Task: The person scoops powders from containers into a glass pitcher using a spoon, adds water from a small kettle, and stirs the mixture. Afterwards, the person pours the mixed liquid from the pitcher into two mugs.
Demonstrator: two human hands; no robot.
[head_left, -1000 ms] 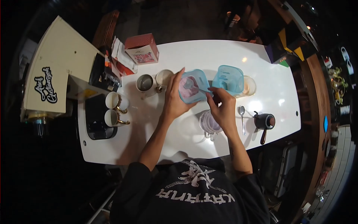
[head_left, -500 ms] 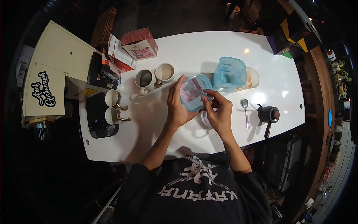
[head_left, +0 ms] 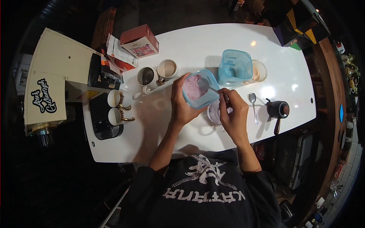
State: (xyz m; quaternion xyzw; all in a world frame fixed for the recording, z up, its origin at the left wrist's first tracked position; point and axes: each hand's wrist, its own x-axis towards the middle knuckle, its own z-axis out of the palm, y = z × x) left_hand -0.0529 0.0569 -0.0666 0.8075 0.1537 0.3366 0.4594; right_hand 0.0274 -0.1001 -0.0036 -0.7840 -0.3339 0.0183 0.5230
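Observation:
My left hand point(head_left: 180, 102) is wrapped round a light blue plastic container point(head_left: 208, 99), tilted so that its inside faces me. Pink powder point(head_left: 193, 90) lies in it. Between the fingers of my right hand point(head_left: 234, 114) is the handle of a spoon point(head_left: 204, 84), whose bowl rests at the powder. Partly hidden behind my right hand, a clear cup point(head_left: 214, 113) stands on the table. A taller blue container point(head_left: 235, 72) is just beyond, beside a round tub point(head_left: 260, 71) with pale contents.
Two mugs, one dark inside point(head_left: 146, 77) and one pale point(head_left: 167, 70), stand left of the container. Two gold-handled cups point(head_left: 115, 116) sit on a black tray at left. A loose spoon point(head_left: 253, 108) and a dark pot point(head_left: 277, 109) lie to the right on the white table point(head_left: 182, 41).
My right hand has drawn back to the right and the spoon has shifted within the container. More of the clear cup now shows. The whole view has shifted slightly.

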